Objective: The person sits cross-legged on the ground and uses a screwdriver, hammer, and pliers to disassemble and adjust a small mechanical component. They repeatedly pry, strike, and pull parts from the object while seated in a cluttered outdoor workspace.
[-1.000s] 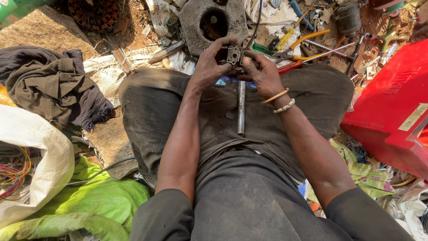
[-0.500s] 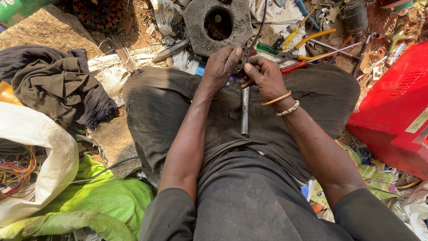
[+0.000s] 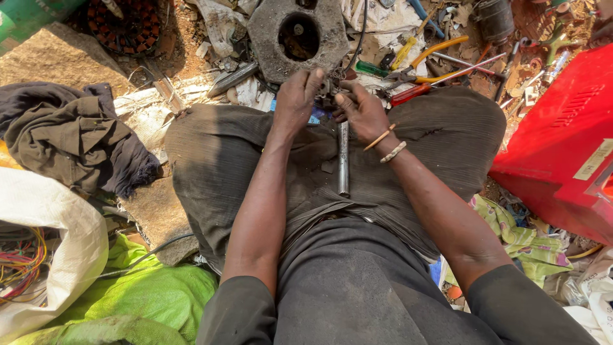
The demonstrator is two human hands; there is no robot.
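A small dark metal part [image 3: 329, 89] is gripped between the left hand [image 3: 295, 96] and the right hand [image 3: 363, 110], just below the grey round housing [image 3: 297, 35] on the ground. Both hands are closed on the part, fingertips pinching it. A steel rod [image 3: 343, 160] lies on the lap, below the part. The step in hand is judged to be a working-loose of the part; a firm, steady twist is called for next.

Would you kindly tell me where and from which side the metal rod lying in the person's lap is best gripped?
Probably at the bare lower half of the metal rod, from above. It lies flat on the lap, pointing away from the body; its far end is crowded by the left hand and right hand.
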